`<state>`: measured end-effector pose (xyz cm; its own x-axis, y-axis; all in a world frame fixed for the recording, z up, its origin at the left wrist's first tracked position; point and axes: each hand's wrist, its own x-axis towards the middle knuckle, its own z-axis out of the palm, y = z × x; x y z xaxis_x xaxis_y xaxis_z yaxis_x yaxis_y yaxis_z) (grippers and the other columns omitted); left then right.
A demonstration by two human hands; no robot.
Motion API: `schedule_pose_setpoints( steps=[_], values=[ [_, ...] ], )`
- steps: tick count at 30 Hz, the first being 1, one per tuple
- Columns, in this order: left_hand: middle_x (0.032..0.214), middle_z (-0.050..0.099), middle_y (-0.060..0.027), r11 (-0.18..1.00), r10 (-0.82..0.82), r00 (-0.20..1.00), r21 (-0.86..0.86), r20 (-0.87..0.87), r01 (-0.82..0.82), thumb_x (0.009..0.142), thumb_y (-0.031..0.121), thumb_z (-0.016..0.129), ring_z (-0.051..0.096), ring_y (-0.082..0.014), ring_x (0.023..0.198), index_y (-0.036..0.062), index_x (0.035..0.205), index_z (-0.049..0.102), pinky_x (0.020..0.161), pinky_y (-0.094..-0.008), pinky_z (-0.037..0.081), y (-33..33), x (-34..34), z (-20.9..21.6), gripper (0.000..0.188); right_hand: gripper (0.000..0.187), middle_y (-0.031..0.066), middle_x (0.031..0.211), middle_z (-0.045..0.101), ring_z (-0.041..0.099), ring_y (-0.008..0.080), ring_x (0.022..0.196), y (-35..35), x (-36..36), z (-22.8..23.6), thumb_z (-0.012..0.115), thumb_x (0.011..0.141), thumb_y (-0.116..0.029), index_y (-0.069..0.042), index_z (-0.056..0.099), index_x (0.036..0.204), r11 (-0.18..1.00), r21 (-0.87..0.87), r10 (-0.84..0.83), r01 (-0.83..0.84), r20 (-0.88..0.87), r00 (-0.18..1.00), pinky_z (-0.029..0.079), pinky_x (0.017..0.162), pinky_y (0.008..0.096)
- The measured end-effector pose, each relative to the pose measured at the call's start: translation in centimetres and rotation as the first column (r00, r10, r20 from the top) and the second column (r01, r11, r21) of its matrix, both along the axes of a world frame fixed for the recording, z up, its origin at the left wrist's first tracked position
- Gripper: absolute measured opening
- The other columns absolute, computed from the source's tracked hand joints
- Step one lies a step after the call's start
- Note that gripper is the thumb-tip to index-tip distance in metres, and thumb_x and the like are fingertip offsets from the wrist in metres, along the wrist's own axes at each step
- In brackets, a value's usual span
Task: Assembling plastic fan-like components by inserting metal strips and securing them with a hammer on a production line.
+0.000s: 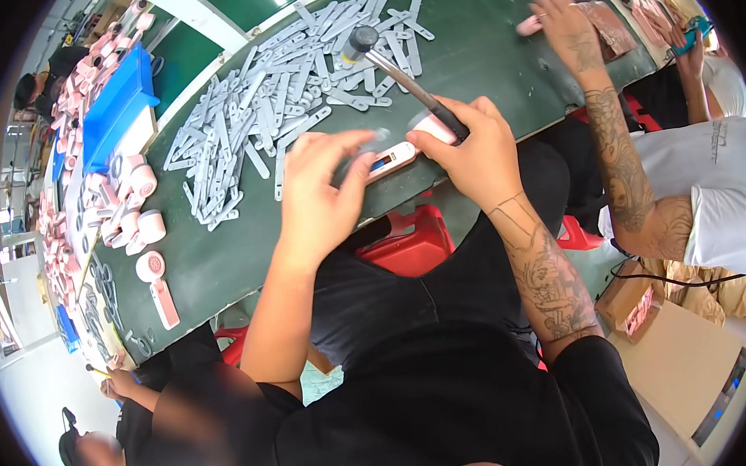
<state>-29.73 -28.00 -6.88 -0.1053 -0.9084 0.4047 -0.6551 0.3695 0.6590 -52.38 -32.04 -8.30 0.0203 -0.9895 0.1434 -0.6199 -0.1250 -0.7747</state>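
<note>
Right hand (480, 145) grips a hammer (402, 78), white-rimmed part (392, 159) left of its thumb.

Hammer (399, 77) in right grip (481, 154)

co-worker's shirt (701, 157): small dark print, too small to read
white piece (396, 159): nothing legible
bench (478, 60): no readable labels or signs

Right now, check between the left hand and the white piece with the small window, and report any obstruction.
Nothing visible stands between them: the left hand is at the white piece, its thumb overlapping the left end. The hammer, gripped in the right hand, extends beyond the piece.
</note>
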Motion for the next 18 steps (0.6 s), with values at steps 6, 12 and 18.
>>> schedule_pose_setpoints(
  steps=[6, 12, 18],
  values=[
    [0.099, 0.071, -0.0089, 1.000, -0.008, 1.000, -0.005, 0.004, 0.008, 0.092, 0.005, 0.083, 0.064, -0.0251, 0.094, 0.0041, 0.109, 0.083, 0.084, -0.0363, 0.052, 0.1, -1.9, -2.5, 0.017, 0.057, 0.0113, 0.100, 0.063, 0.070, 0.0296, 0.089, 0.2, 0.1, 0.0, 0.094, 0.082, -0.039, -0.012, 0.081, 0.130, 1.000, -0.002, 0.021, -0.022, -0.018, 1.000, 0.059, 0.080, 0.0420],
    [0.105, 0.072, -0.0089, 0.997, 0.035, 0.993, 0.069, -0.116, -0.027, 0.091, 0.006, 0.084, 0.068, -0.0258, 0.095, 0.0044, 0.107, 0.084, 0.082, -0.0362, 0.055, 0.6, -2.5, -3.5, 0.016, 0.055, 0.0114, 0.103, 0.064, 0.071, 0.0294, 0.088, 0.4, -0.1, 0.2, 0.091, 0.087, -0.037, -0.012, 0.079, 0.134, 0.999, 0.017, 0.037, -0.036, -0.027, 0.999, 0.059, 0.080, 0.0408],
    [0.105, 0.080, -0.0092, 0.999, 0.023, 0.986, 0.044, -0.166, -0.016, 0.091, 0.009, 0.085, 0.075, -0.0292, 0.097, 0.0064, 0.102, 0.083, 0.085, -0.0397, 0.056, 0.6, -2.4, -3.8, 0.012, 0.044, 0.0132, 0.098, 0.069, 0.067, 0.0250, 0.084, 4.4, -4.0, 3.0, 0.068, 0.106, -0.005, -0.009, 0.068, 0.150, 0.980, -0.091, 0.186, -0.178, 0.092, 0.978, 0.054, 0.078, 0.0317]
  ],
)
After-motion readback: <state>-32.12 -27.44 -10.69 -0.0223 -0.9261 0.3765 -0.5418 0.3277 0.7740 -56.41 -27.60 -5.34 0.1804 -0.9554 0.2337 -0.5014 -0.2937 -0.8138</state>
